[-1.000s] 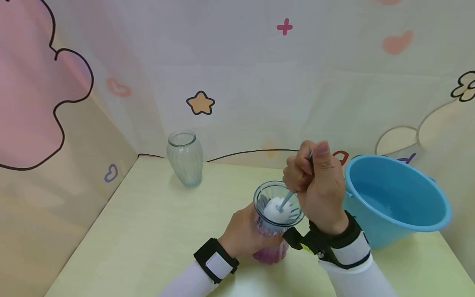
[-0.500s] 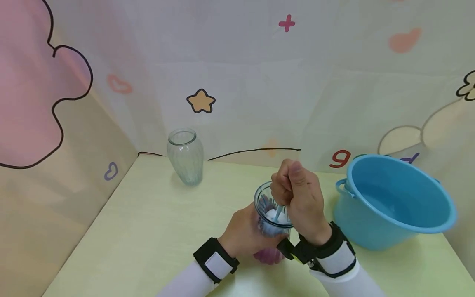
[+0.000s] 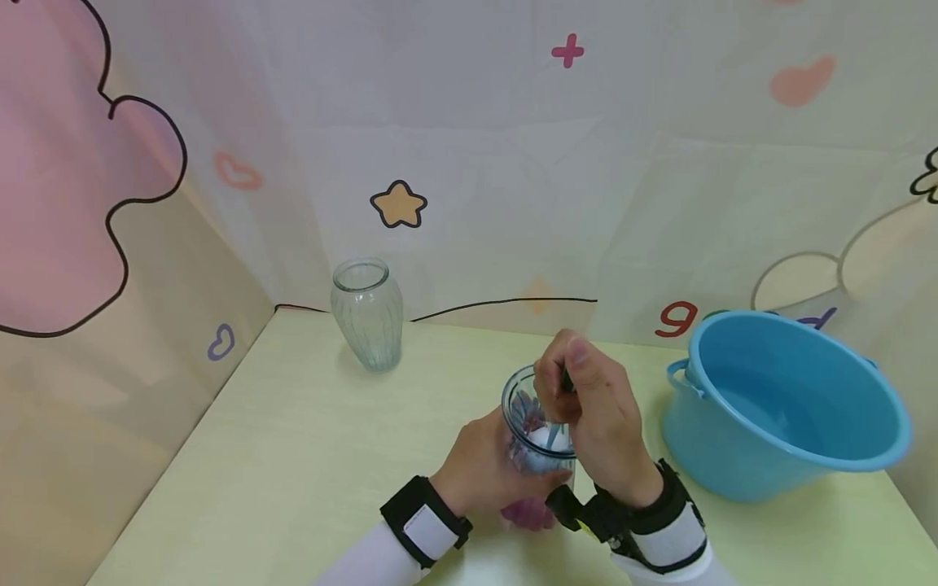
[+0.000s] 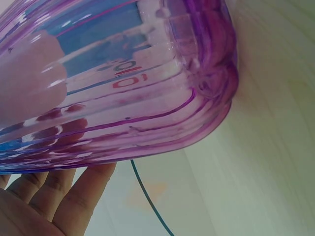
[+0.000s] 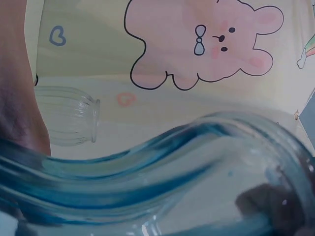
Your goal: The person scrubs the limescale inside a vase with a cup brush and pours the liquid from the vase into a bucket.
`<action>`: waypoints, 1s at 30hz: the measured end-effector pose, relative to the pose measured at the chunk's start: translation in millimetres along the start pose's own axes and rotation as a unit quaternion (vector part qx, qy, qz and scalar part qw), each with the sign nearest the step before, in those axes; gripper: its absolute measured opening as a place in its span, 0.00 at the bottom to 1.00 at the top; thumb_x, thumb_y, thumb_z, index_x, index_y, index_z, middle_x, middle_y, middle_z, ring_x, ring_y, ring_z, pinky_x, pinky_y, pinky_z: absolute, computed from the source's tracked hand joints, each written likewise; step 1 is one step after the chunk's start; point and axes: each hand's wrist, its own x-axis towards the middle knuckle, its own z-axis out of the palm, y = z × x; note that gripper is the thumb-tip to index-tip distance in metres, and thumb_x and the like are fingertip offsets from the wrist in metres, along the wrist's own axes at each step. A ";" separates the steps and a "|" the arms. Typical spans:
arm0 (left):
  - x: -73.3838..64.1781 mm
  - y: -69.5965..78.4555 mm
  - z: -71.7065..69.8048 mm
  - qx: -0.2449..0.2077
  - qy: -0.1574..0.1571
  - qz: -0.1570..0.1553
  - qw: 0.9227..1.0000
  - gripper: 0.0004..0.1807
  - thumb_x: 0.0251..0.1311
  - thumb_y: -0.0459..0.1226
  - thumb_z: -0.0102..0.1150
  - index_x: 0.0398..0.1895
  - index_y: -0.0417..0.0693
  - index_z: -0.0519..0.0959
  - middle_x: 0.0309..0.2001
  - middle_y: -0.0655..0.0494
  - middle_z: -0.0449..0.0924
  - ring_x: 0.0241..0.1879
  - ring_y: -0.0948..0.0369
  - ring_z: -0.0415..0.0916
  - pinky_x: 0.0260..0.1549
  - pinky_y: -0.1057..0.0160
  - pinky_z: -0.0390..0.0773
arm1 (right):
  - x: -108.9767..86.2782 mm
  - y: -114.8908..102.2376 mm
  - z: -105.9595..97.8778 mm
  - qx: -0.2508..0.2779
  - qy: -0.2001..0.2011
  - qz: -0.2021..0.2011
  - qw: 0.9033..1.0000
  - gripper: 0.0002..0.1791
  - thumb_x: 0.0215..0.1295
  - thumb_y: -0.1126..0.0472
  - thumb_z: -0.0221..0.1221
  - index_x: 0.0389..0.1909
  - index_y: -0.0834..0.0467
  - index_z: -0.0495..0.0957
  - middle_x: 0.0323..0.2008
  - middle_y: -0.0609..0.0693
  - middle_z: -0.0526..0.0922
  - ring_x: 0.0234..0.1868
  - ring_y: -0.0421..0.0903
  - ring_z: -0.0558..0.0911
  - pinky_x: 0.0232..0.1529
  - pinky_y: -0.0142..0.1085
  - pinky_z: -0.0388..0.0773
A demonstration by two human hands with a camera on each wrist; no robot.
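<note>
My left hand [image 3: 479, 464] grips a ribbed glass vase [image 3: 528, 514], tinted blue near the mouth and pink-purple at the base. In the left wrist view, its fingers [image 4: 81, 201] curl under the vase wall [image 4: 147, 108]. My right hand [image 3: 597, 419], thumb up, holds the handle of a sponge bottle brush over the vase mouth. The brush's white sponge head [image 3: 551, 440] sits inside the vase below the rim; the hand hides most of its handle. The right wrist view is filled low down by the vase's clear blue glass [image 5: 98, 189].
A clear ribbed vase [image 3: 370, 321] stands upright at the back left of the pale table [image 3: 293, 456]. To the right of my right hand is a light blue bucket [image 3: 721, 443]. A patterned cloth backdrop [image 3: 469, 163] rises behind the table.
My right hand has moved down and to the left, and the sponge head sits deeper in the vase. The left hand keeps its grip in nearly the same place.
</note>
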 end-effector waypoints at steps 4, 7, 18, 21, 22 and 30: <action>1.6 0.6 1.6 -0.005 -0.003 0.004 1.000 0.39 0.48 0.60 0.76 0.63 0.70 0.69 0.47 0.69 0.83 0.45 0.71 0.81 0.44 0.68 0.82 | -2.9 -3.9 -2.3 -0.028 -0.004 0.019 0.999 0.23 0.86 0.58 0.34 0.29 0.62 0.65 0.20 0.49 0.60 0.17 0.44 0.61 0.12 0.33 0.57; 1.9 1.0 2.9 -0.006 -0.005 0.003 1.000 0.39 0.49 0.61 0.76 0.64 0.71 0.68 0.48 0.69 0.83 0.46 0.70 0.81 0.46 0.68 0.82 | -4.6 -7.0 -3.3 -0.046 -0.004 0.035 0.998 0.22 0.85 0.58 0.33 0.29 0.62 0.66 0.21 0.48 0.60 0.18 0.44 0.60 0.13 0.33 0.57; 1.9 1.9 6.5 0.013 0.004 0.028 1.000 0.38 0.52 0.60 0.75 0.65 0.68 0.69 0.50 0.68 0.85 0.46 0.72 0.82 0.45 0.69 0.83 | -9.8 -11.9 -1.5 -0.074 0.012 0.032 0.997 0.20 0.80 0.66 0.30 0.30 0.61 0.67 0.20 0.49 0.59 0.18 0.43 0.59 0.15 0.30 0.56; 0.0 0.9 5.5 0.018 0.010 0.031 0.999 0.38 0.51 0.59 0.75 0.64 0.67 0.70 0.49 0.68 0.85 0.46 0.72 0.82 0.44 0.69 0.83 | -9.7 -11.3 0.1 -0.069 0.010 0.032 0.997 0.19 0.79 0.67 0.30 0.30 0.61 0.67 0.20 0.48 0.58 0.18 0.43 0.58 0.15 0.30 0.56; -0.4 0.3 5.0 0.020 0.012 0.033 0.999 0.38 0.51 0.59 0.75 0.64 0.67 0.70 0.49 0.68 0.85 0.45 0.72 0.82 0.44 0.69 0.83 | -9.5 -10.9 0.5 -0.067 0.010 0.032 0.997 0.19 0.78 0.67 0.30 0.30 0.61 0.67 0.20 0.48 0.58 0.18 0.43 0.58 0.15 0.30 0.56; 0.5 -4.6 3.2 0.020 0.021 0.047 0.998 0.40 0.52 0.58 0.75 0.66 0.65 0.69 0.50 0.66 0.86 0.46 0.71 0.83 0.44 0.70 0.83 | -7.6 -6.3 -0.5 -0.035 0.019 0.031 0.999 0.20 0.76 0.69 0.30 0.28 0.60 0.67 0.19 0.48 0.59 0.17 0.43 0.59 0.13 0.30 0.56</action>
